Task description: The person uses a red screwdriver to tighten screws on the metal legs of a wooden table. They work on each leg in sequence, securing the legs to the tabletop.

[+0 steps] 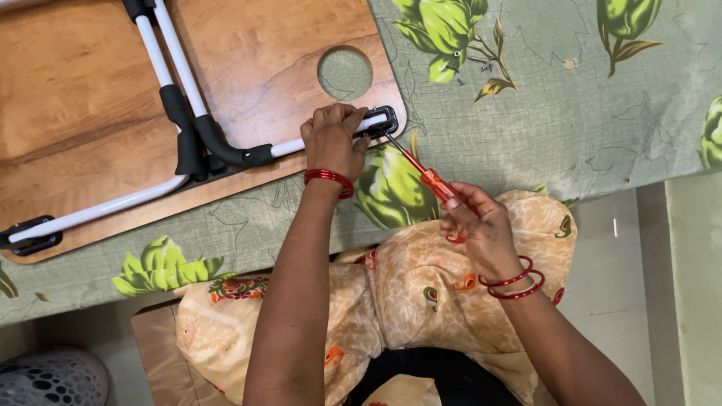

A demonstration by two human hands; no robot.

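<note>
A wooden lap table [83, 105] lies upside down on a green floral sheet. Its white tube leg [169, 71], with black joints, is folded flat against it. My left hand [333, 139] grips the end of the white tube beside a black corner bracket [383, 118]. My right hand [477, 225] holds a red-handled screwdriver [429, 179], and its metal tip touches that bracket. Red bangles sit on both wrists.
A round hole [344, 73] is cut in the board near the bracket. Several small loose screws [475, 62] lie on the sheet beyond it. A second black bracket [30, 234] holds the tube at the board's left corner. A perforated basket [49, 378] stands at the bottom left.
</note>
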